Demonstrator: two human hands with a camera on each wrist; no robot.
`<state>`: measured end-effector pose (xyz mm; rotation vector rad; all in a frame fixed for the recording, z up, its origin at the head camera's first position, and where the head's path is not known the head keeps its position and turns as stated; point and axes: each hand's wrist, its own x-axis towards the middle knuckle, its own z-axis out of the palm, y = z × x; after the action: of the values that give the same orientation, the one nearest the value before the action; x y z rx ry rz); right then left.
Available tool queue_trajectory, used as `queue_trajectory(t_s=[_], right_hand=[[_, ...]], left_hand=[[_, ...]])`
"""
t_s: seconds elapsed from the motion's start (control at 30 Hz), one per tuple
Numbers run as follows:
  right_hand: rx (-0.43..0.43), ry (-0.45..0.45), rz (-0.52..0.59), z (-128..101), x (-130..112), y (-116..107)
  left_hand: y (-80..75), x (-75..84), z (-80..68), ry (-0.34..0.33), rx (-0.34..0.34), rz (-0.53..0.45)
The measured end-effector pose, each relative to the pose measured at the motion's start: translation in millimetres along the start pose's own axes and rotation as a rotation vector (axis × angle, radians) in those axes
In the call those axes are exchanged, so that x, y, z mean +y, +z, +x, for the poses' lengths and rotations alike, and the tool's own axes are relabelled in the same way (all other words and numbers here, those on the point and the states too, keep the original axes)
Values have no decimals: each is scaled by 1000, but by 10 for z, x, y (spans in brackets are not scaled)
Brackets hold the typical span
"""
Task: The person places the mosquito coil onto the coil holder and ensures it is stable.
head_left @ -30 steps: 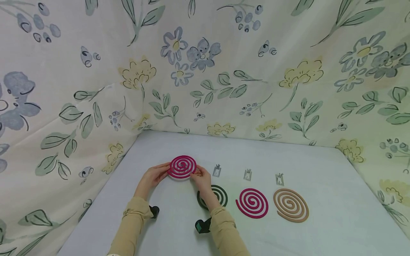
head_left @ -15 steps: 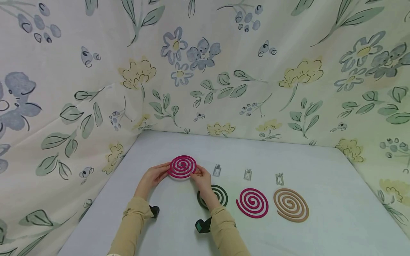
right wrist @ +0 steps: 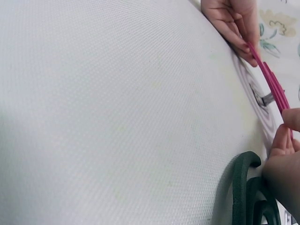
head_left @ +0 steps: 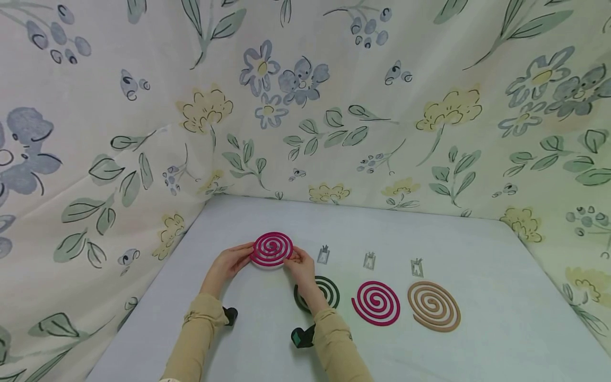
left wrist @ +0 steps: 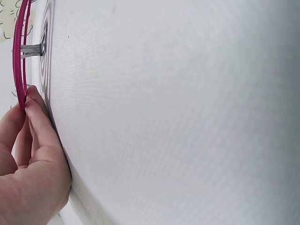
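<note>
A pink spiral coil (head_left: 271,249) sits raised a little above the white table (head_left: 501,329), on a small metal stand (left wrist: 33,48) under its middle. My left hand (head_left: 229,263) pinches its left rim, and my right hand (head_left: 299,264) pinches its right rim. In the left wrist view the coil (left wrist: 19,56) shows edge-on above my fingertips (left wrist: 33,105). In the right wrist view the coil (right wrist: 273,86) runs between the left hand (right wrist: 234,21) and my right fingers (right wrist: 281,143). A dark green coil (head_left: 328,291) lies flat just behind my right wrist, partly hidden.
To the right lie a second pink coil (head_left: 376,302) and a tan coil (head_left: 433,306). Three small metal stands (head_left: 323,255) (head_left: 369,260) (head_left: 417,268) lie flat in a row behind them. Floral cloth walls (head_left: 143,159) close in the table at back and sides.
</note>
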<state>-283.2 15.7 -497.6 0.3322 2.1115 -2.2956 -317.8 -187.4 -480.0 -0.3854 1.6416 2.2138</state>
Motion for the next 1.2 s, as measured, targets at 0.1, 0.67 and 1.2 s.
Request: queue_trajectory(t_s=[0.1, 0.67, 1.2], right_hand=[[7, 3, -9, 7, 8, 4], [13, 6, 2, 26, 27, 9], [9, -15, 10, 36, 36, 11]], left_hand=[[6, 1, -1, -2, 2, 1], [18, 11, 3, -22, 25, 11], [29, 1, 14, -15, 40, 27]])
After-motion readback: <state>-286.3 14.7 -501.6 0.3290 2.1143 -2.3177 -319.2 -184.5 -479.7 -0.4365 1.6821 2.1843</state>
